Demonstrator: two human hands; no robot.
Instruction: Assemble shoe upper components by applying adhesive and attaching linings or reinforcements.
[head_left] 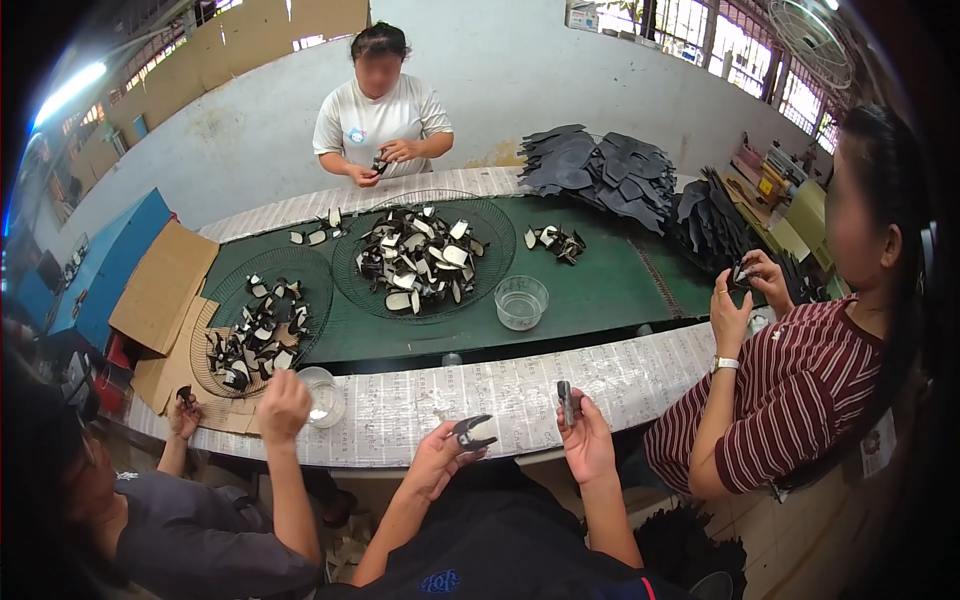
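Held up in the left hand point(435, 462), against the pale near strip of the table point(400, 402): a black-and-white forked piece point(475, 434), with two prongs aimed rightward. Clamped between left thumb and fingers around its closed end. Pinched upright in the fingers of the right hand point(590, 445), apart from the forked piece: a narrow dark object point(566, 402). Likely light, judging by the easy hold; probably firm enough to keep its shape, perhaps a little springy at the prongs, with a smooth dark face possibly slippery to the touch. Seemingly not very fragile. Best taken by the broad closed end, clear of the thin tips, and without rubbing the pale inner face. Hard to name: the narrow object, too small and dark for its kind to be told. Hidden by the curled fingers: part of the fork's closed end and the lower part of the narrow object. Overlapping too closely to count: the similar pieces point(425, 250) heaped on the wire basket point(500, 262). Impossible to tell: any liquid in the clear bowl point(521, 318).
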